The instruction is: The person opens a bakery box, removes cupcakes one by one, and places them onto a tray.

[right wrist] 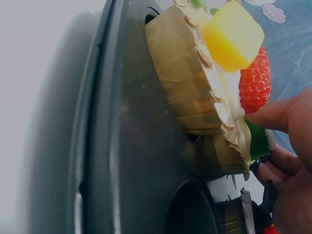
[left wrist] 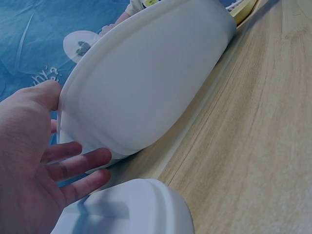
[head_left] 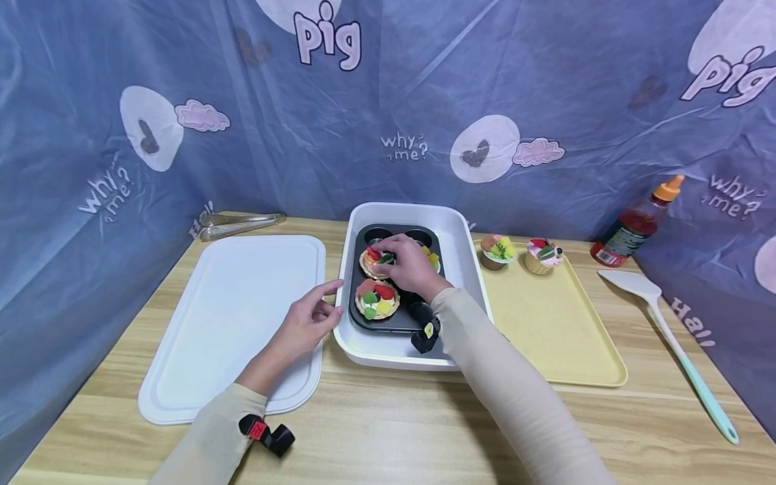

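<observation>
My right hand [head_left: 412, 266] reaches into a deep white tray and pinches a fruit-topped tart [head_left: 366, 263] in the middle left cup of a black muffin tin [head_left: 400, 234]. In the right wrist view, its fingertips partly hide behind the toppings. Nearer me sits another tart [head_left: 377, 300] with strawberry and yellow fruit, in a pleated paper-like case. A third, yellow-topped one [head_left: 432, 258] is mostly covered by my right hand. My left hand [head_left: 306, 320] touches the left side of the white tray [head_left: 397, 362], its lower fingers spread and loosely bent in the left wrist view.
On the left lies a flat white tray [head_left: 242, 303], with metal tongs [head_left: 242, 225] behind it. Two cupcakes, one brown-based [head_left: 497, 252] and one pale [head_left: 543, 256], stand on a yellow tray [head_left: 552, 330]. Farther right are a red sauce bottle [head_left: 633, 229] and a spatula [head_left: 679, 337].
</observation>
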{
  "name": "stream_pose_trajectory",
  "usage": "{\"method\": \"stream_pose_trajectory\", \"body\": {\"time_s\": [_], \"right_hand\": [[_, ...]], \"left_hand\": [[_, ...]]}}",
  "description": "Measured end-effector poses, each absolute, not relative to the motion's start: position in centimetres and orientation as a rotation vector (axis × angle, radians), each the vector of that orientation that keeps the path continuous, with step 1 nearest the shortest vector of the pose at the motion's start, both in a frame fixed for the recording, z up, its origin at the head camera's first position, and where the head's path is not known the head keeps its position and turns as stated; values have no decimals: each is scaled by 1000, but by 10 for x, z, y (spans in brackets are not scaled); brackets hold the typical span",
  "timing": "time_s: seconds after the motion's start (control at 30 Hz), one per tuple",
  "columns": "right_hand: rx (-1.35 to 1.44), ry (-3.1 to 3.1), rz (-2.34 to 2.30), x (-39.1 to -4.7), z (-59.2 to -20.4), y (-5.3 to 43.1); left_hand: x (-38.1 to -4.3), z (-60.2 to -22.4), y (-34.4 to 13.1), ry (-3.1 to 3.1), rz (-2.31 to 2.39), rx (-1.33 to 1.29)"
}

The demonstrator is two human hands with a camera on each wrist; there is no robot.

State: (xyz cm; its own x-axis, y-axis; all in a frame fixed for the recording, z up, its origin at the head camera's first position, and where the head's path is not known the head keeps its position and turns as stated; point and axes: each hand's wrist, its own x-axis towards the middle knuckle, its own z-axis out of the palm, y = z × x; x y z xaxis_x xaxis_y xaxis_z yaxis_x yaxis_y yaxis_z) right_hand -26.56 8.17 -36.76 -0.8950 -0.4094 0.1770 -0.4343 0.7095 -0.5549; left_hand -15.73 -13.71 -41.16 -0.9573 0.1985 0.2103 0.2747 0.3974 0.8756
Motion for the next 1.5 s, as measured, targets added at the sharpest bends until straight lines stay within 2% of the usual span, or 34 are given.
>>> {"method": "stream_pose_trajectory", "body": {"time_s": [1.5], "right_hand": [[803,-2782,925,-260,-372,83]], "left_hand": [[-156,-411,-136,-2546,-1660,-439]]}}
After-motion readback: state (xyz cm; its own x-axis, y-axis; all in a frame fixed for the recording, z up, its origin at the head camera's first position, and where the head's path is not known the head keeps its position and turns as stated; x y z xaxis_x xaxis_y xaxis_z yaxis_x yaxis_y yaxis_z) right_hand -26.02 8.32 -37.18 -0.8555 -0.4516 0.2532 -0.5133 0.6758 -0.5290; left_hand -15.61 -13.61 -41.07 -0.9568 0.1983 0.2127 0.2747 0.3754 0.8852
